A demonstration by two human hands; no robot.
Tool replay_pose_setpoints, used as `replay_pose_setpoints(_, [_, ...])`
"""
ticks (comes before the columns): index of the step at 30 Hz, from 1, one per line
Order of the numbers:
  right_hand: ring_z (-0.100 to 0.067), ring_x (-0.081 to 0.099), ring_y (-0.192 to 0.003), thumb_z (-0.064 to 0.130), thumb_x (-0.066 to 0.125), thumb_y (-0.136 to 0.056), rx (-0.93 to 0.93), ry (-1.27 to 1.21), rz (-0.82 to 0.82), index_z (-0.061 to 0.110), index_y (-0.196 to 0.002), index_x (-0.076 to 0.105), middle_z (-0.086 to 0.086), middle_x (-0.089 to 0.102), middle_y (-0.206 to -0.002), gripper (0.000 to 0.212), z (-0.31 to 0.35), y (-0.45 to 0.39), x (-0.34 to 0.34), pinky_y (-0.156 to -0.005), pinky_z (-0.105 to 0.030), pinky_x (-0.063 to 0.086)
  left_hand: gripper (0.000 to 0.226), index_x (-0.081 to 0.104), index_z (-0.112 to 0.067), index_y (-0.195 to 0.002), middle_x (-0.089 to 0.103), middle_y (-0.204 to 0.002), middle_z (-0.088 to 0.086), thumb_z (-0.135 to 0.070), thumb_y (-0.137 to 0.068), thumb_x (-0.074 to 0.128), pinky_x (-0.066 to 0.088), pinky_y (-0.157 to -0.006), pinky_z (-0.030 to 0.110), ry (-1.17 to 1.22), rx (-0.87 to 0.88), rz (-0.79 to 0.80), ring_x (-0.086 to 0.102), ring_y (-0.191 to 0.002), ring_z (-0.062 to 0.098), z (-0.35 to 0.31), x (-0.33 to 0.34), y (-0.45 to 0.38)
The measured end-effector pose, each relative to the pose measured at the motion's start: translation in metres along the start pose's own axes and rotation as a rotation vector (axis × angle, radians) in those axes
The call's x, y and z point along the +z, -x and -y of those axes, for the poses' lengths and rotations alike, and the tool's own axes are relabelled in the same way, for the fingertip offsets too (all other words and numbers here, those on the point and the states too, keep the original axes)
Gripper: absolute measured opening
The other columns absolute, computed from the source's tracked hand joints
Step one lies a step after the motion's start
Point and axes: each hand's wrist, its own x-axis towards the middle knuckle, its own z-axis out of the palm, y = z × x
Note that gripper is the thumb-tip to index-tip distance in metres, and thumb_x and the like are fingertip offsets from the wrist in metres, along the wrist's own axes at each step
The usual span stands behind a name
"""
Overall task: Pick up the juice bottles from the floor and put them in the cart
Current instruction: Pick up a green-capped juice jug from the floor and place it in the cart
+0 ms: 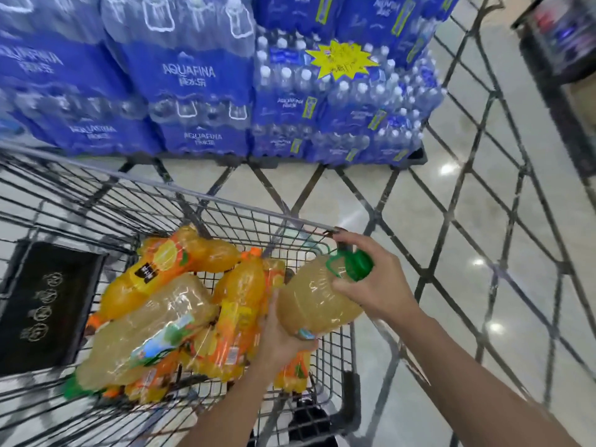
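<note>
A large bottle of pale yellow juice (314,296) with a green cap and handle hangs tilted over the right corner of the wire cart (225,203). My right hand (371,279) grips its neck by the green cap. My left hand (279,333) holds it from underneath at the base. Inside the cart lie several orange juice bottles (190,253) and another pale juice bottle (154,327) with a green label, all on their sides.
Stacked blue packs of water bottles (200,75) stand on a pallet beyond the cart. A black child-seat flap (45,301) sits at the cart's left. The shiny tiled floor (483,221) with dark diagonal lines stretches to the right. A dark display (561,43) stands at top right.
</note>
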Motion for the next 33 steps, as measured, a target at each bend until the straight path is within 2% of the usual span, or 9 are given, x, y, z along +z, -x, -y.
replay_pose_setpoints(5, [0.001, 0.055, -0.120, 0.027, 0.081, -0.057, -0.062, 0.136, 0.150, 0.036, -0.123, 0.066, 0.022, 0.059, -0.129, 0.068, 0.006, -0.013, 0.012, -0.105, -0.026, 0.046, 0.131, 0.010, -0.024, -0.154, 0.042, -0.137, -0.001, 0.004, -0.056, 0.092, 0.038, -0.085, 0.004, 0.095, -0.060, -0.064, 0.041, -0.120, 0.008, 0.011, 0.018, 0.004])
replay_pose_setpoints(9, [-0.006, 0.056, -0.119, 0.029, 0.082, -0.061, -0.085, 0.232, 0.274, 0.037, -0.130, 0.062, 0.018, 0.061, -0.131, 0.072, 0.020, -0.024, 0.024, -0.102, -0.030, 0.048, 0.140, 0.005, -0.053, -0.145, 0.041, -0.139, -0.003, -0.009, -0.050, 0.098, 0.042, -0.107, 0.040, 0.163, -0.157, -0.123, 0.048, -0.123, 0.016, 0.022, 0.012, 0.012])
replay_pose_setpoints(12, [-0.008, 0.058, -0.113, 0.028, 0.084, -0.065, -0.037, 0.261, 0.325, 0.036, -0.132, 0.060, 0.015, 0.062, -0.128, 0.072, 0.025, -0.030, 0.037, -0.098, -0.031, 0.050, 0.151, 0.002, -0.054, -0.148, 0.044, -0.147, 0.003, -0.012, -0.042, 0.101, 0.053, -0.094, 0.055, 0.160, -0.245, -0.070, 0.055, -0.125, 0.031, 0.023, -0.003, 0.012])
replay_pose_setpoints(19, [-0.018, 0.057, -0.089, 0.039, 0.086, -0.072, 0.111, 0.327, 0.437, 0.025, -0.112, 0.065, 0.001, 0.061, -0.095, 0.047, 0.038, -0.111, 0.067, -0.071, -0.032, 0.048, 0.137, 0.009, -0.046, -0.152, 0.053, -0.139, -0.006, -0.035, -0.049, 0.098, 0.061, -0.078, 0.046, 0.151, -0.333, 0.063, 0.068, -0.101, 0.026, -0.005, -0.039, 0.011])
replay_pose_setpoints(22, [-0.023, 0.058, -0.087, 0.046, 0.081, -0.072, 0.167, 0.342, 0.384, 0.018, -0.094, 0.063, -0.001, 0.058, -0.086, 0.040, 0.037, -0.122, 0.085, -0.070, -0.037, 0.051, 0.129, 0.028, -0.035, -0.148, 0.067, -0.110, -0.009, -0.049, -0.039, 0.094, 0.056, -0.069, 0.024, 0.017, -0.269, 0.122, 0.065, -0.082, 0.009, -0.015, -0.063, 0.008])
replay_pose_setpoints(24, [-0.031, 0.061, -0.092, 0.052, 0.074, -0.072, 0.182, 0.382, 0.281, 0.022, -0.085, 0.058, -0.009, 0.063, -0.094, 0.036, 0.034, -0.113, 0.100, -0.067, -0.036, 0.047, 0.101, 0.042, -0.022, -0.141, 0.072, -0.096, -0.013, -0.042, -0.057, 0.093, 0.052, -0.064, 0.017, -0.088, -0.222, 0.119, 0.064, -0.073, 0.000, -0.025, -0.078, 0.009])
replay_pose_setpoints(27, [-0.034, 0.063, -0.095, 0.054, 0.069, -0.074, 0.178, 0.461, 0.220, 0.028, -0.092, 0.063, -0.010, 0.065, -0.099, 0.032, 0.039, -0.096, 0.112, -0.068, -0.032, 0.044, 0.065, 0.054, -0.024, -0.133, 0.065, -0.119, -0.012, -0.044, -0.076, 0.081, 0.058, -0.084, 0.030, -0.233, -0.173, 0.092, 0.063, -0.093, 0.001, -0.038, -0.103, 0.015])
replay_pose_setpoints(30, [-0.028, 0.065, -0.088, 0.051, 0.072, -0.077, 0.165, 0.497, 0.186, 0.022, -0.102, 0.074, -0.003, 0.060, -0.082, 0.038, 0.045, -0.087, 0.106, -0.067, -0.032, 0.050, 0.088, 0.048, -0.040, -0.138, 0.051, -0.137, -0.016, -0.067, -0.061, 0.079, 0.056, -0.087, 0.032, -0.321, -0.140, 0.184, 0.060, -0.111, 0.007, -0.041, -0.120, 0.024])
replay_pose_setpoints(33, [-0.023, 0.060, -0.077, 0.049, 0.073, -0.079, 0.237, 0.501, 0.163, 0.016, -0.094, 0.077, 0.001, 0.055, -0.069, 0.036, 0.038, -0.079, 0.094, -0.069, -0.032, 0.056, 0.084, 0.039, -0.042, -0.144, 0.052, -0.139, -0.012, -0.046, -0.073, 0.083, 0.057, -0.076, 0.026, -0.174, -0.151, 0.257, 0.062, -0.113, 0.009, -0.044, -0.115, 0.035])
